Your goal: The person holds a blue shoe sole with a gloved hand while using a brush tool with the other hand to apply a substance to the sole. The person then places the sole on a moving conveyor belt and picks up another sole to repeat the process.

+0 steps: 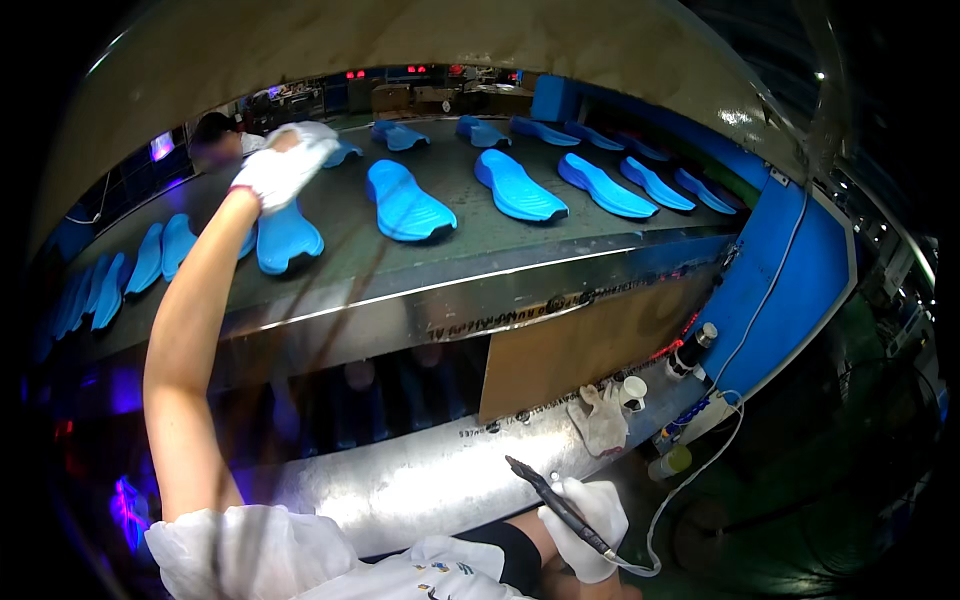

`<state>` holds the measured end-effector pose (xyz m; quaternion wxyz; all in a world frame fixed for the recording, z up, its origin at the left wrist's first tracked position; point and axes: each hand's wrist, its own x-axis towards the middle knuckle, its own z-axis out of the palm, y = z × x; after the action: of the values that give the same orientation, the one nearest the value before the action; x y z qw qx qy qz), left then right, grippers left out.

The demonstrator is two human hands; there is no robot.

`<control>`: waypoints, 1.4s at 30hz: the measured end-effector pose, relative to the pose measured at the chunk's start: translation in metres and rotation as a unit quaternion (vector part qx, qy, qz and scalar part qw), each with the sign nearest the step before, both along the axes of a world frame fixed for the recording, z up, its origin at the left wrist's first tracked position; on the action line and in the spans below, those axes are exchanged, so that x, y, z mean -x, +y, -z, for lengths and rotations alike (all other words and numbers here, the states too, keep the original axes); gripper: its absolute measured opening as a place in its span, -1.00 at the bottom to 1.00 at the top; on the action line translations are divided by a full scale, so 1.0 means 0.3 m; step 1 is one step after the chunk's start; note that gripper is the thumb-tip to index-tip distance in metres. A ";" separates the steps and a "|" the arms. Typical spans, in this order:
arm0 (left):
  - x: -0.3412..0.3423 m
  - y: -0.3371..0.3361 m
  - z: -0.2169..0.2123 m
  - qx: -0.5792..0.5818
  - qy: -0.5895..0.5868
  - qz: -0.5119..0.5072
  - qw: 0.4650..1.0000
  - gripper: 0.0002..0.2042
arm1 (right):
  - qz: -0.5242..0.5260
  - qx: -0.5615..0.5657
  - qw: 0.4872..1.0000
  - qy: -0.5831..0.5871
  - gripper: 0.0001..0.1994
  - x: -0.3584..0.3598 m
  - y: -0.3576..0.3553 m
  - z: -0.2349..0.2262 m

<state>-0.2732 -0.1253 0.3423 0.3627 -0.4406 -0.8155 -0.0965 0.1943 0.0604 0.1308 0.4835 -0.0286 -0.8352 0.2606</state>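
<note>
My left hand point(288, 165), in a white glove, reaches out over the dark belt point(330, 262) at its far left part. It is smeared by motion, so its grip does not show. Partly hidden behind its fingers is a blue shoe sole point(347, 151), and nearer to me below the wrist lies another blue sole point(287, 240). Low in the view, by my lap, my right hand point(590, 525), also gloved in white, is closed round a black pen-shaped brush point(560, 508). The dark tip of the brush points up and left, and a thin pale tube trails from its rear end.
Several more blue soles point(410, 205) lie in rows on the belt. Below it, a metal shelf point(400, 495) holds a crumpled glove point(600, 420), a white cup point(633, 392) and a dark bottle point(692, 350). A blue panel point(790, 270) stands at right. Another person point(215, 145) is beyond the belt.
</note>
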 end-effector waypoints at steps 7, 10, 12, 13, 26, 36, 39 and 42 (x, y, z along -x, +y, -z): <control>0.366 0.317 0.071 0.413 0.038 -0.229 0.881 -0.70 | 0.067 0.043 0.996 -0.045 -0.63 0.063 0.057 0.038; 0.234 0.373 0.013 0.393 -0.098 -0.335 0.851 -0.67 | 0.186 0.123 0.956 -0.192 -0.73 0.107 0.026 0.082; 0.226 0.333 -0.016 0.377 -0.101 -0.328 0.860 -0.63 | 0.282 0.194 0.877 -0.337 -0.60 0.133 0.004 0.099; 0.225 0.303 -0.026 0.366 -0.103 -0.319 0.868 -0.58 | 0.324 0.226 0.823 -0.407 -0.50 0.140 -0.004 0.100; -0.329 -0.057 0.017 0.082 -0.126 -0.289 0.945 -0.42 | 0.264 0.230 0.847 -0.399 -0.64 0.086 -0.016 0.097; -0.345 -0.365 0.108 0.009 -0.041 -0.187 0.981 -0.67 | -0.032 0.319 0.947 -0.015 -0.81 0.000 0.020 0.202; -0.141 -0.395 0.274 0.017 -0.115 -0.237 0.965 -0.73 | -0.045 0.412 0.910 -0.013 -0.81 -0.005 0.007 0.197; -0.167 -0.402 0.235 -0.023 -0.050 -0.263 0.963 -0.73 | -0.061 0.458 0.887 0.010 -0.79 0.017 -0.010 0.211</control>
<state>-0.2230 -0.2460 0.2719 0.3440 -0.1966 -0.9174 -0.0382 0.1892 0.0573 0.0675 0.4082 -0.1930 -0.6183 0.6433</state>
